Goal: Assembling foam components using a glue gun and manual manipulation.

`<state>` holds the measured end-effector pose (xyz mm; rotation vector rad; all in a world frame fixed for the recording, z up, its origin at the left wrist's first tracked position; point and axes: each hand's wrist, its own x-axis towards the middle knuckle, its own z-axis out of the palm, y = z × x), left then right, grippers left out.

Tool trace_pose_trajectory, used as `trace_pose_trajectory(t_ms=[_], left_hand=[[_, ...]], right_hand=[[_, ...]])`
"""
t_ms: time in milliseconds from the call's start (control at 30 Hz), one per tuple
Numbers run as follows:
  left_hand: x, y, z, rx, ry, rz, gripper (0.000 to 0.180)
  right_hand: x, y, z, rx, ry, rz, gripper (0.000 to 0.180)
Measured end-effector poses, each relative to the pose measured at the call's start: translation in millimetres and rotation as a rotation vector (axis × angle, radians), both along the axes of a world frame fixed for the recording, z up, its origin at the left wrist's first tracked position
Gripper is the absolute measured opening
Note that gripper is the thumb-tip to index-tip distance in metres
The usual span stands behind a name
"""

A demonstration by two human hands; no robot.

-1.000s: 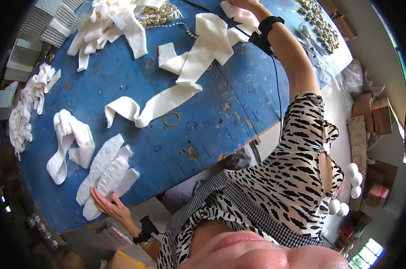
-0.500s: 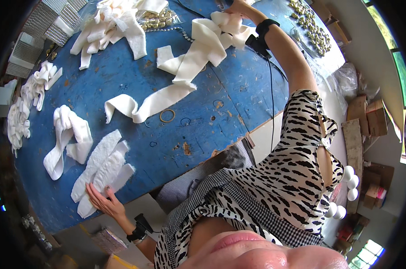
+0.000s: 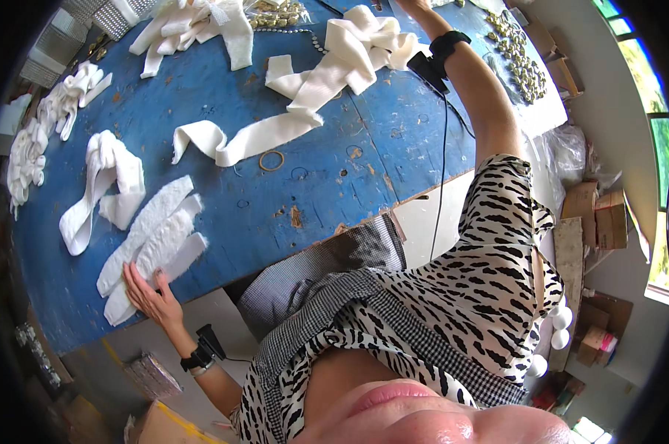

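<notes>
The left hand lies at eight o'clock, its fingers spread out flat on the fluffy white strips. They press on the strips and do not pinch them. I think this stops the strips from sliding about. The strips lie side by side near the edge of the blue worktop, maybe so they are easy to reach.

The right hand is far up, between twelve and one o'clock. The picture cuts off its fingers, so I cannot tell if they hold anything. Just below it, at twelve o'clock, the long cream strip sits in a loose heap, with a tail toward ten o'clock. A thin ring lies near that tail. The looped white strip rests apart at nine o'clock, maybe to keep it from mixing with the others.

Half a second ago, the right hand was right by the cream heap; now it is past it, higher up. The left hand has stayed on its strips. Everything on the worktop shows higher up, so the head probably tipped.
</notes>
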<state>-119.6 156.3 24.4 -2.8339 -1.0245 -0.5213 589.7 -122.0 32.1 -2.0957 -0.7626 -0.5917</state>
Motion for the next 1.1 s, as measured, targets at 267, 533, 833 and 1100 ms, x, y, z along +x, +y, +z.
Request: trace_pose_trajectory(t_ms=[267, 533, 833, 1100], left_hand=[[-4, 1, -6, 0.018, -0.007, 0.066, 0.065], [44, -46, 50, 0.170, -0.270, -0.029, 0.060], [150, -224, 80, -1.747, -0.390, -0.726, 0.053], [176, -284, 73, -2.038, -0.543, -0.671, 0.036]], right_hand=[[-29, -12, 58, 0.210, 0.414, 0.315, 0.009], [-96, -40, 131, 0.453, 0.983, 0.454, 0.022], [-164, 13, 95, 0.992, 1.110, 0.931, 0.025], [-293, 52, 73, 0.876, 1.067, 0.765, 0.013]])
